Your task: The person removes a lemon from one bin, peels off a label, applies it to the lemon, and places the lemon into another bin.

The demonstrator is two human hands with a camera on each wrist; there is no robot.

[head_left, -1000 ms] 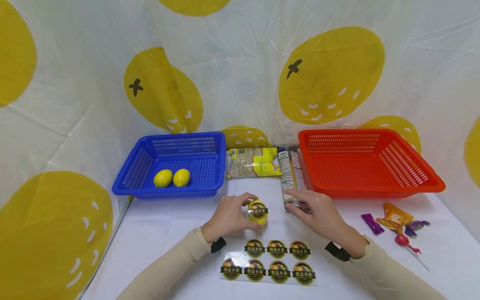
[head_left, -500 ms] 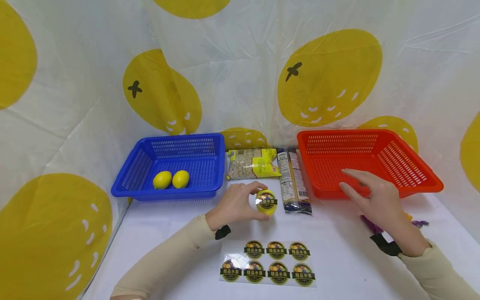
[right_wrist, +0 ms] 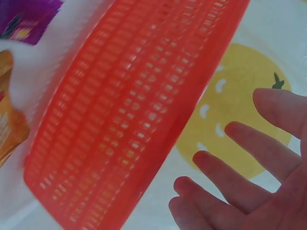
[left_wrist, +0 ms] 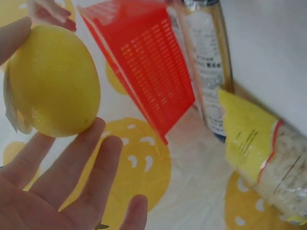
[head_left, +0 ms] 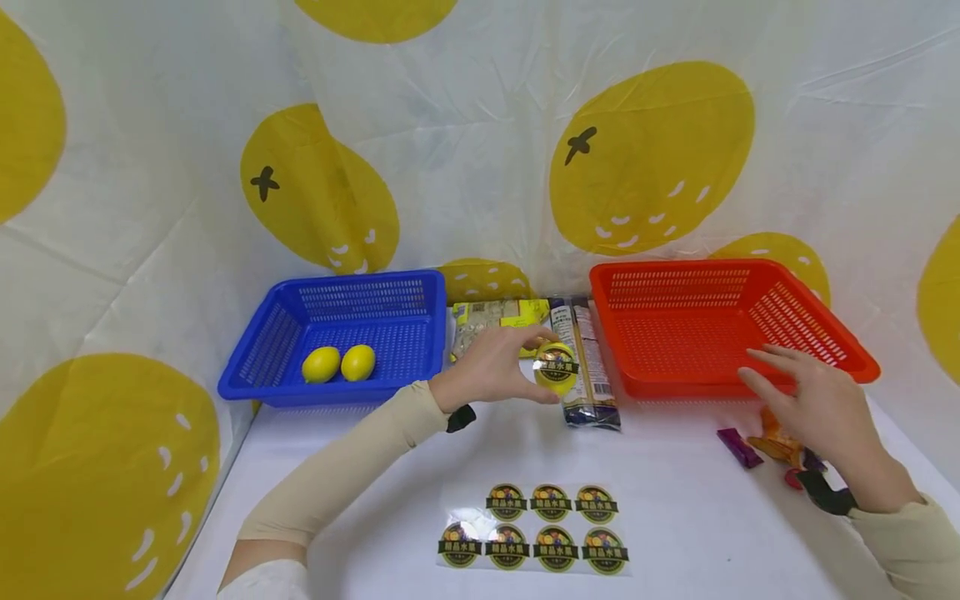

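My left hand [head_left: 495,367] pinches a lemon [head_left: 556,379] between thumb and fingers, held up in front of the upright-lying packets. A round dark fruit sticker [head_left: 557,367] is on the lemon's side. The left wrist view shows the lemon [left_wrist: 55,81] close up, the sticker's edge lifting at its left. My right hand [head_left: 825,412] holds nothing, its fingers spread near the front right of the red basket [head_left: 735,387]; the right wrist view shows those loose fingers [right_wrist: 240,187] beside the basket wall. Two more lemons [head_left: 321,365] lie in the blue basket [head_left: 330,396].
A sheet of round stickers [head_left: 532,529] lies at the front of the white table. Behind the left hand are a yellow food bag [head_left: 480,315] and a long dark-ended packet [head_left: 592,367]. Wrapped candies [head_left: 738,447] lie under the right hand.
The left hand has lifted the lemon and carried it forward and to the right. The right hand has left the lemon's side and moved right, over the candies.
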